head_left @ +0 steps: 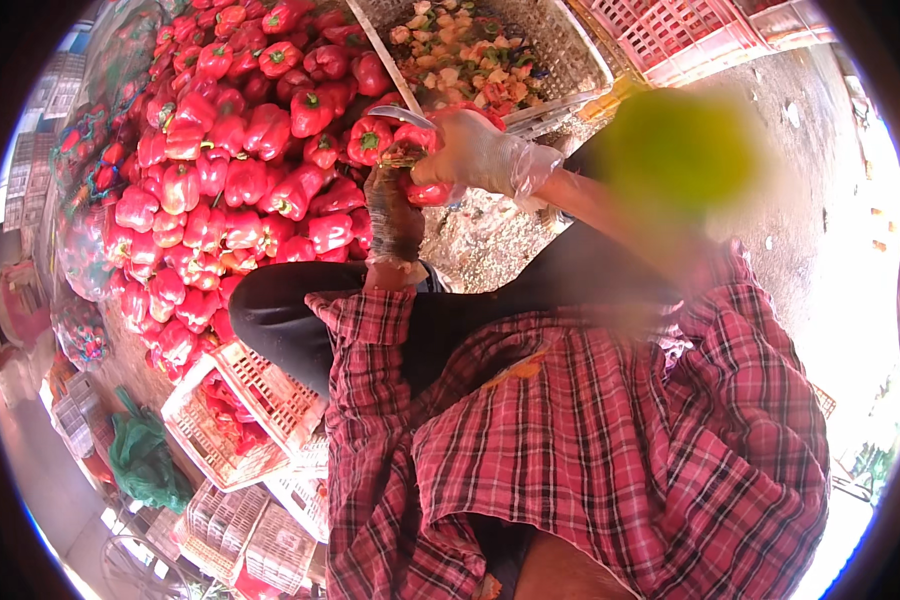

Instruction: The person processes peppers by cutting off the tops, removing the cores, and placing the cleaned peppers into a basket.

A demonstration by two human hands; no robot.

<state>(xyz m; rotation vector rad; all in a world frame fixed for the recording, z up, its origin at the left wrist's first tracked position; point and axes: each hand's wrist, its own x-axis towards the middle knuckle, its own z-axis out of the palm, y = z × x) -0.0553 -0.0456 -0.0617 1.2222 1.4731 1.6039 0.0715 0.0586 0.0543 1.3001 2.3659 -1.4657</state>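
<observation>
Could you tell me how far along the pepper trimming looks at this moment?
Done: a basket at the top already holds cut scraps. In hand: the left hand, in a dark glove, and the right hand, in a clear glove, hold one red pepper with a knife blade above it. Left: a large pile of whole red peppers lies beside them, so most appears undone.

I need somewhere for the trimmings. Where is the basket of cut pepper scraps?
In the head view, the woven basket of cut pepper scraps sits top centre, right of the red bell pepper pile, beyond the clear-gloved right hand.
</observation>
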